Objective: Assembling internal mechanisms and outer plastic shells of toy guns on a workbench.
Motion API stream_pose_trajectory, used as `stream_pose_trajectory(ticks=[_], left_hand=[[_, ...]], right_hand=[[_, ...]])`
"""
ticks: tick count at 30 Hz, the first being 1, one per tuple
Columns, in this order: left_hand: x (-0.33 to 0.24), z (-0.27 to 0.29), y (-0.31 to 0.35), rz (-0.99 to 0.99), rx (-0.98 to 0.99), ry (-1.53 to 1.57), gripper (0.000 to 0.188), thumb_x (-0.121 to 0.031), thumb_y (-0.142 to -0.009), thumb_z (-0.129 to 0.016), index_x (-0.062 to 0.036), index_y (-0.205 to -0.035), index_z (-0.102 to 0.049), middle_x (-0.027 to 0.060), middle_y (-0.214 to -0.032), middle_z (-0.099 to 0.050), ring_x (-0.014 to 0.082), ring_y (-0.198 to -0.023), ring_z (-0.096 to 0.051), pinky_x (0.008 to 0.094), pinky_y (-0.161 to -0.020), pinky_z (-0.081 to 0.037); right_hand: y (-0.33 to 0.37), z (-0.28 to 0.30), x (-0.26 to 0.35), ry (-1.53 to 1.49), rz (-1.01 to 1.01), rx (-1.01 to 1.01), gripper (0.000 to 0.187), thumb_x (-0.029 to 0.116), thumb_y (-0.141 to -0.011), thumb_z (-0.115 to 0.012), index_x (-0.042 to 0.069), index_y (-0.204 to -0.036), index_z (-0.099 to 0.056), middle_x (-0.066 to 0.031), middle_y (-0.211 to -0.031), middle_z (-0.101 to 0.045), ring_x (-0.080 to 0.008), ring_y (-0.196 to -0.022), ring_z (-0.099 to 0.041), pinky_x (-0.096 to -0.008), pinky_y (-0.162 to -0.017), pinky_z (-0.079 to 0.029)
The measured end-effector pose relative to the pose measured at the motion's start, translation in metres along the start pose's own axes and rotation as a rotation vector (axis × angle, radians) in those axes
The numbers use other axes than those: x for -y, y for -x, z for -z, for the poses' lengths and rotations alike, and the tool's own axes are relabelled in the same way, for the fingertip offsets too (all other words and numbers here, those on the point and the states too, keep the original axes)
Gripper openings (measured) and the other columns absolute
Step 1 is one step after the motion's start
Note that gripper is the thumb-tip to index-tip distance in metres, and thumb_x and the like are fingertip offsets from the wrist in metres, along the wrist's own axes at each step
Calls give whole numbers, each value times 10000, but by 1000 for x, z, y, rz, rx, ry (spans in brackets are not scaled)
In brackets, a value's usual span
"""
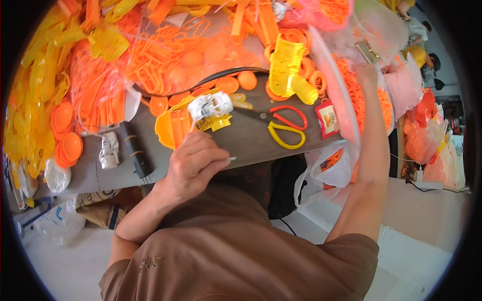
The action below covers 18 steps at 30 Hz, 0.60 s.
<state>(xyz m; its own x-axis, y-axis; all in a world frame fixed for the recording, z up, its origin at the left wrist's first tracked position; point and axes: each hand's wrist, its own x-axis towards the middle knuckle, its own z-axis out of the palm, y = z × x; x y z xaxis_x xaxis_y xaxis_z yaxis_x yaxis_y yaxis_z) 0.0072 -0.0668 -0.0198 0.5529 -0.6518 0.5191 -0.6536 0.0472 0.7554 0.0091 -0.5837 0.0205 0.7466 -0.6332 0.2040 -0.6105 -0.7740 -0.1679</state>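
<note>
My left hand [195, 159] is closed at the table's near edge, fingers curled together. A small white tip shows by its thumb, too small to name. Just beyond the fingers is a white plastic piece with dark markings [210, 104], above a small yellow plastic part [215, 122]; whether the hand grips it I cannot tell. Beside these lies an orange slatted piece [181, 128]. My right arm stretches far to the right, its hand [367, 75] at a heap of orange plastic pieces [347, 83], close to a gold-coloured flat object [368, 52]. Its fingers are not clear.
Scissors with red and yellow handles [286, 139] lie mid-table, near a small red packet [328, 120]. A yellow toy-like part [287, 70] stands behind. Yellow pieces [42, 100] heap at left, by a black tool [135, 153]. A white bag [329, 168] hangs at the front edge.
</note>
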Motion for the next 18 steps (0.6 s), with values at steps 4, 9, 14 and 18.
stream_pose_trajectory(ticks=[4, 9, 14, 18], left_hand=[[-7, 6, -5, 158, -60, 67, 156, -11, -709, -733, -23, -843, -654, 74, -705, -575, 222, -682, -537, 328, -649, -404], [-15, 14, -9, 250, -106, 164, 81, -26, -780, -686, -26, -841, -632, 51, -705, -559, 206, -689, -525, 324, -664, -400], [-21, 17, -7, 215, -114, 166, 73, -12, -799, -656, -28, -831, -592, 58, -745, -570, 215, -705, -542, 328, -682, -405], [-21, 23, -4, 222, -124, 106, 72, -20, -799, -655, -28, -821, -587, 65, -748, -588, 219, -706, -560, 329, -686, -410]], right_hand=[[75, 53, 74, -424, 137, -106, 186, 151, -846, -580, -11, -902, -653, -76, -885, -669, -151, -809, -607, -290, -719, -460], [221, 29, 167, -1275, 460, 433, 152, 76, -917, -469, -39, -967, -556, -196, -1068, -588, -214, -874, -602, -350, -783, -523], [279, -13, 220, -1892, 83, 767, 259, 199, -935, -476, -13, -1084, -485, -217, -1085, -588, -201, -822, -614, -328, -682, -532], [285, -19, 233, -2024, 107, 790, 321, 228, -938, -487, -4, -1156, -450, -209, -1091, -587, -206, -831, -614, -316, -671, -527]])
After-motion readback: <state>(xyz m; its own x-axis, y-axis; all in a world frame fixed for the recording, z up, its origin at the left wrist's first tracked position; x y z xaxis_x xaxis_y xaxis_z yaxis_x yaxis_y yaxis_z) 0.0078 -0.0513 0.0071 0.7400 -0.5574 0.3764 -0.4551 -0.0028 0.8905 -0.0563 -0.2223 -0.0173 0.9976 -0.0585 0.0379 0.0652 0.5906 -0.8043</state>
